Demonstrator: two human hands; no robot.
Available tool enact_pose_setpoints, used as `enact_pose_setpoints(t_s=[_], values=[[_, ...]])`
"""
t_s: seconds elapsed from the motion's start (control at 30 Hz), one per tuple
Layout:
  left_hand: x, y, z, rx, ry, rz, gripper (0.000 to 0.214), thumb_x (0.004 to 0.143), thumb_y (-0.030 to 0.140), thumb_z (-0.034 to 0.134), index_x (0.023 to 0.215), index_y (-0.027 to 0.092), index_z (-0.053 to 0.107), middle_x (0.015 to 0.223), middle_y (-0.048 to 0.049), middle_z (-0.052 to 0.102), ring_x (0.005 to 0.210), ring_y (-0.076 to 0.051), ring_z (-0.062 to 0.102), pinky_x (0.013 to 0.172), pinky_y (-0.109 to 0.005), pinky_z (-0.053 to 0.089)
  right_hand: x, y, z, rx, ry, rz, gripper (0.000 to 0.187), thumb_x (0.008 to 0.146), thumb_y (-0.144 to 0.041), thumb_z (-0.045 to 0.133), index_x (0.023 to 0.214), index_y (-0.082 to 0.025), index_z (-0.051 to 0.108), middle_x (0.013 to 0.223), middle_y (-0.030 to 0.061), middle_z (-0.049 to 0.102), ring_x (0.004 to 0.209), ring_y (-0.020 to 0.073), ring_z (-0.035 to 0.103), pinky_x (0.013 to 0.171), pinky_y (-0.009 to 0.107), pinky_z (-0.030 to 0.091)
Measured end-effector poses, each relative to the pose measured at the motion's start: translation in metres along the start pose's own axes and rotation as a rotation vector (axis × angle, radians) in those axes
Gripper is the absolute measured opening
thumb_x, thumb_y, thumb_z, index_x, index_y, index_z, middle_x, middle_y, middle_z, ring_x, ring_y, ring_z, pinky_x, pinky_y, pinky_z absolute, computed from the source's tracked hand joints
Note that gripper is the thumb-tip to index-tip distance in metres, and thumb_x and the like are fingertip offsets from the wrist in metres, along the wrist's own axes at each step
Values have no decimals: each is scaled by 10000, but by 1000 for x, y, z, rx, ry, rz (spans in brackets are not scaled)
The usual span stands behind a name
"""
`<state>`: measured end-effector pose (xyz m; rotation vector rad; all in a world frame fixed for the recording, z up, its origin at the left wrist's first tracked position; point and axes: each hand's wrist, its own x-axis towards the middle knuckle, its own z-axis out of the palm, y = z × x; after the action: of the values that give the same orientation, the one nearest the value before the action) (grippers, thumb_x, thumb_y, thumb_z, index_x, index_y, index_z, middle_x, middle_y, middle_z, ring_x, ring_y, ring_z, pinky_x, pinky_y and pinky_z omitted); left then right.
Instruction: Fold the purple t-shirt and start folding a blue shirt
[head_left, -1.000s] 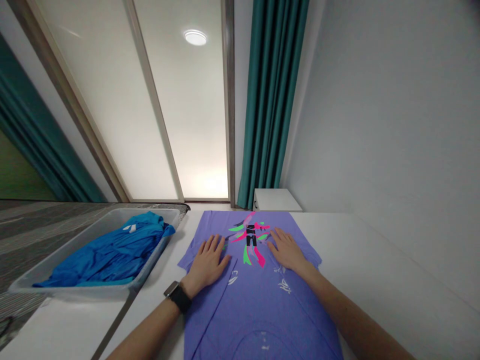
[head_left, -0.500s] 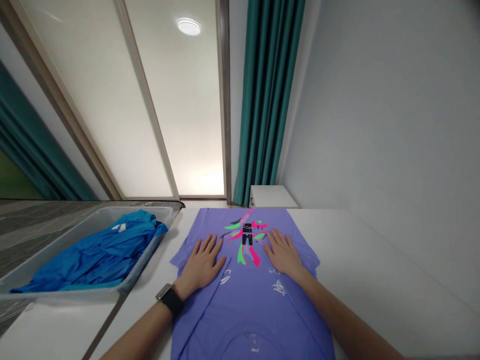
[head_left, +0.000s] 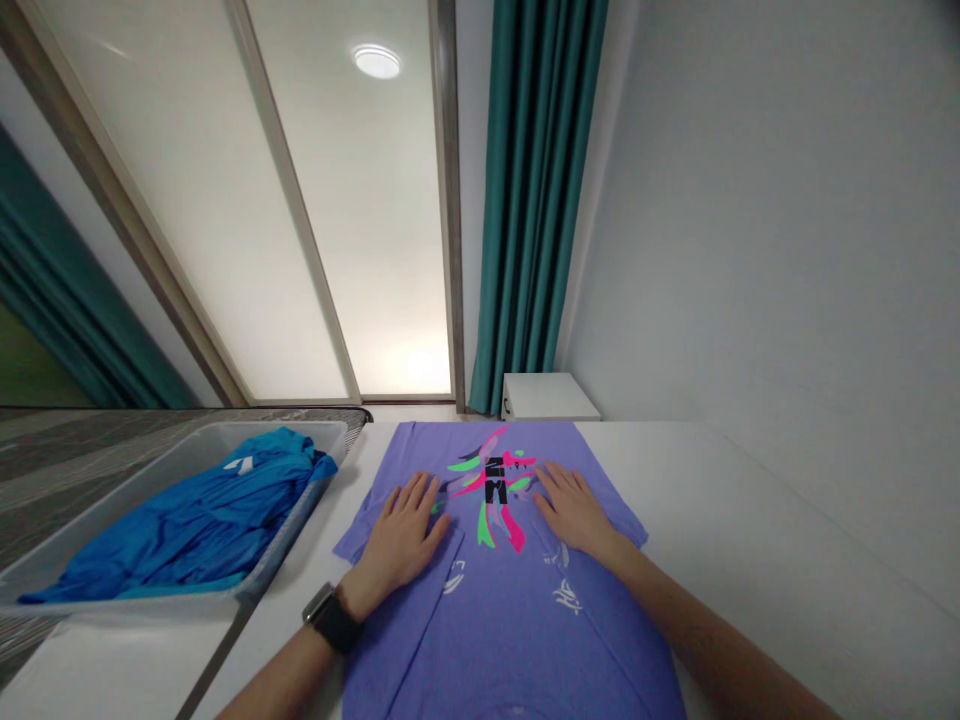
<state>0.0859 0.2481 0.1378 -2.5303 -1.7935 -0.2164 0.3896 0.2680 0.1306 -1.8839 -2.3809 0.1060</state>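
Observation:
A purple T-shirt (head_left: 495, 620) lies spread on the white table, with a pink, green and black print at its far part and small white lettering nearer me. Its sides are folded inward in long creases, and its near end runs out of the frame. My left hand (head_left: 405, 530) rests palm down on the shirt's left side, fingers outstretched, with a dark watch on the wrist. On the right side, my right hand (head_left: 576, 508) also lies flat on the cloth, its fingertips beside the print. Neither hand grips anything.
At left stands a translucent plastic bin (head_left: 277, 575) holding crumpled blue clothing (head_left: 187, 520). The white table (head_left: 750, 580) reaches the grey wall on the right. Beyond its far edge are a small white cabinet (head_left: 551, 397) and a green curtain (head_left: 536, 200).
Both hands stay flat on the shirt and have shifted slightly outward. The shirt's near collar has slid lower, mostly out of frame, and the whole view has tilted a little.

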Motion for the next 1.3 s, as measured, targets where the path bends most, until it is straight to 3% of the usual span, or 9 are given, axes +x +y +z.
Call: enact_pose_setpoints(t_s=[0.1, 0.23, 0.4, 0.6, 0.77, 1.07, 1.3], values=[[22, -13, -2, 3, 28, 10, 618, 990, 496, 329, 1513, 167, 326, 1585, -104, 309, 1478, -245, 230, 1193, -426, 220, 14, 11, -4, -1, 5, -7, 595, 996, -425, 261, 1500, -125, 362, 1579, 138, 298, 1463, 260, 237, 1187, 483, 156], [45, -24, 0, -1, -35, 35, 629, 984, 483, 351, 1514, 144, 322, 1594, -132, 273, 1478, -250, 227, 1184, -414, 233, 32, 19, -3, 1, -17, -29, 628, 999, -475, 234, 1513, -130, 335, 1592, 121, 270, 1476, 257, 198, 1189, 477, 153], [48, -20, 10, -25, -76, 95, 591, 991, 508, 313, 1509, 225, 348, 1598, -82, 276, 1477, -235, 235, 1191, -447, 193, 35, 21, 7, 10, -31, -58, 628, 1001, -501, 211, 1525, -170, 315, 1606, 101, 236, 1484, 238, 170, 1193, 482, 129], [43, -14, 15, -27, -84, 27, 610, 984, 521, 306, 1513, 220, 340, 1594, -65, 285, 1484, -264, 206, 1184, -490, 184, 31, 22, 14, -20, 4, -51, 612, 1002, -485, 219, 1526, -182, 314, 1599, 101, 258, 1479, 237, 190, 1193, 484, 129], [58, -21, 5, -43, -60, -26, 621, 971, 505, 346, 1518, 212, 317, 1562, -96, 364, 1443, -261, 315, 1149, -445, 271, 30, 23, 18, -36, 35, -54, 604, 1000, -488, 220, 1515, -197, 342, 1593, 98, 277, 1470, 236, 220, 1192, 485, 135], [117, -59, 7, 66, -27, -208, 579, 981, 437, 335, 1478, 139, 347, 1573, -149, 324, 1450, -279, 292, 1147, -452, 265, 31, 24, 25, -21, 64, -59, 596, 996, -500, 246, 1498, -208, 378, 1585, 89, 298, 1466, 238, 233, 1189, 501, 147], [127, -80, 12, 58, -12, -246, 541, 986, 423, 310, 1442, 144, 393, 1513, -157, 423, 1381, -294, 389, 1088, -469, 328, 49, 36, 16, 16, 82, -51, 602, 992, -467, 243, 1494, -169, 389, 1525, 110, 413, 1408, 242, 353, 1176, 441, 236]])
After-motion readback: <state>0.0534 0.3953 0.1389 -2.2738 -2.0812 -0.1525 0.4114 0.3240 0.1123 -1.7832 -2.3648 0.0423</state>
